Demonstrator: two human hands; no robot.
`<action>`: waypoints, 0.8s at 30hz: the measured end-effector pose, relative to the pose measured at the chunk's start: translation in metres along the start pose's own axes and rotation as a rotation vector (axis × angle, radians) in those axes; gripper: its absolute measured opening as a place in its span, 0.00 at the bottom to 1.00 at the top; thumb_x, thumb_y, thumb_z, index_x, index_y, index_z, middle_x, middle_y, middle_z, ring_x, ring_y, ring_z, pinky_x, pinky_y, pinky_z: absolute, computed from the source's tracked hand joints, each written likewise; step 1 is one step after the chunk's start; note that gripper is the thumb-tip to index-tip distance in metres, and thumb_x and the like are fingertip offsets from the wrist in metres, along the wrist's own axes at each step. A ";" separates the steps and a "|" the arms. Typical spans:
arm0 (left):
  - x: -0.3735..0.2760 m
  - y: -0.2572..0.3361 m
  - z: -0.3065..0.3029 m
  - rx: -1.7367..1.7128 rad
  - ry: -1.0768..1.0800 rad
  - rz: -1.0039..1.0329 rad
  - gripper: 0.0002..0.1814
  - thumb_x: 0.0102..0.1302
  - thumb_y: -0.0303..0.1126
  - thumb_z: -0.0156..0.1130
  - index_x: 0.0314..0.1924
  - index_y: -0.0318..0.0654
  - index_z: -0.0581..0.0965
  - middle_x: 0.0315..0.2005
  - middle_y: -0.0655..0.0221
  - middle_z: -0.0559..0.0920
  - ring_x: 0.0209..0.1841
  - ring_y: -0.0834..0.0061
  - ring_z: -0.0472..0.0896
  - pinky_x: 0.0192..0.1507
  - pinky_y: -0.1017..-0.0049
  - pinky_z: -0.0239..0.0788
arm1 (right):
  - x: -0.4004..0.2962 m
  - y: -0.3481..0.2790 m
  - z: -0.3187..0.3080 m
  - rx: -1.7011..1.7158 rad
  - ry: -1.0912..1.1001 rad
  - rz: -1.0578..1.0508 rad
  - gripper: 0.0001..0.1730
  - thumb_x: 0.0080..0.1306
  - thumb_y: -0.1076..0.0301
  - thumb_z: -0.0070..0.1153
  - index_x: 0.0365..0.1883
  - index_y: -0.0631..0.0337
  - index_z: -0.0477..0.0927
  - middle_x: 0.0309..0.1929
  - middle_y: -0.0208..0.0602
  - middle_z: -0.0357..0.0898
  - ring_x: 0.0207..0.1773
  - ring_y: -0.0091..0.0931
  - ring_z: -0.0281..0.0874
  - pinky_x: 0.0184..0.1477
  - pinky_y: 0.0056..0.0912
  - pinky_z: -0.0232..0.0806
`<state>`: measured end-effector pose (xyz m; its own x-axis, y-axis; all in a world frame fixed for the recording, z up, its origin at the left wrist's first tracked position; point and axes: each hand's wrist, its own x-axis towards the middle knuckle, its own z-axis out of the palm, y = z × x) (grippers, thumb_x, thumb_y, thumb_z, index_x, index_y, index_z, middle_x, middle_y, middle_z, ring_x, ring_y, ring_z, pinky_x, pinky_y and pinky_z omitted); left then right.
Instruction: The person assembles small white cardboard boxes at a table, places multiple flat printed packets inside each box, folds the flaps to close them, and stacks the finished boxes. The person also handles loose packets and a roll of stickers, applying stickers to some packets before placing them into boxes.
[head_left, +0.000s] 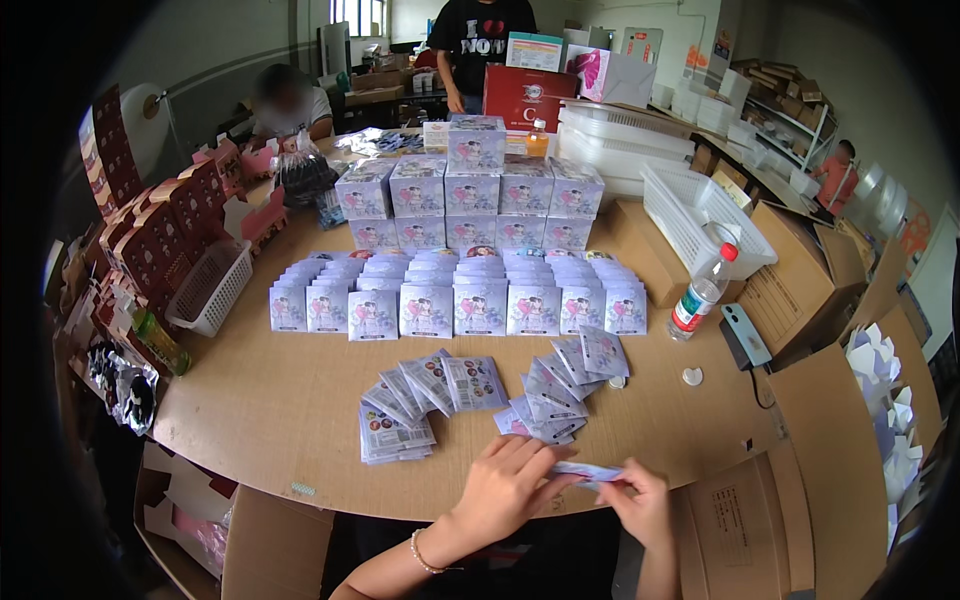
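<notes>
My left hand (514, 476) and my right hand (637, 499) hold a lilac printed packet (585, 471) between them at the table's near edge. Its flat side is tilted, so the contents cannot be seen. Just beyond my fingers fans a pile of similar packets (555, 397), fronts up. To its left, another fanned pile (427, 386) lies with barcodes and round pictures showing. Farther back, several rows of packets (480, 307) stand overlapping, with round colourful badges peeking out at the rear row. Behind them are stacked lilac illustrated boxes (472, 191).
A water bottle (703, 292), a phone (745, 334) and white round pieces (691, 376) are on the right. White baskets (705, 217) and cartons (795, 277) stand beyond. At left are a white basket (212, 289) and a green bottle (161, 341). Two people are across the table; another is far right.
</notes>
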<state>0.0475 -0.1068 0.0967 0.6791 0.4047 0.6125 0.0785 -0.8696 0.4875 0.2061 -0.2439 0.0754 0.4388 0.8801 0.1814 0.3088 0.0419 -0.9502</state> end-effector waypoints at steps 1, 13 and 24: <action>-0.003 -0.003 -0.003 0.021 -0.018 -0.007 0.16 0.53 0.37 0.72 0.39 0.39 0.79 0.29 0.70 0.80 0.32 0.67 0.80 0.37 0.68 0.69 | 0.001 0.009 0.005 0.037 -0.029 0.040 0.04 0.63 0.80 0.58 0.32 0.70 0.75 0.29 0.36 0.80 0.31 0.20 0.80 0.34 0.21 0.71; -0.030 -0.035 -0.019 0.292 -0.027 -0.044 0.08 0.51 0.30 0.71 0.33 0.47 0.82 0.28 0.75 0.80 0.33 0.71 0.77 0.38 0.71 0.67 | 0.171 0.169 -0.047 -0.515 0.374 -0.084 0.22 0.59 0.63 0.63 0.47 0.68 0.75 0.38 0.45 0.76 0.39 0.33 0.74 0.44 0.37 0.69; -0.034 -0.035 0.006 0.314 -0.023 -0.016 0.11 0.52 0.30 0.70 0.37 0.45 0.79 0.28 0.74 0.79 0.35 0.69 0.77 0.39 0.69 0.66 | 0.186 0.177 -0.063 -0.315 0.497 -0.275 0.08 0.59 0.73 0.59 0.37 0.66 0.78 0.34 0.41 0.79 0.41 0.34 0.77 0.47 0.36 0.68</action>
<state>0.0263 -0.0917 0.0555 0.6919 0.4152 0.5906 0.3082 -0.9097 0.2785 0.3958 -0.1024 -0.0427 0.6235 0.5300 0.5748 0.6650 0.0270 -0.7463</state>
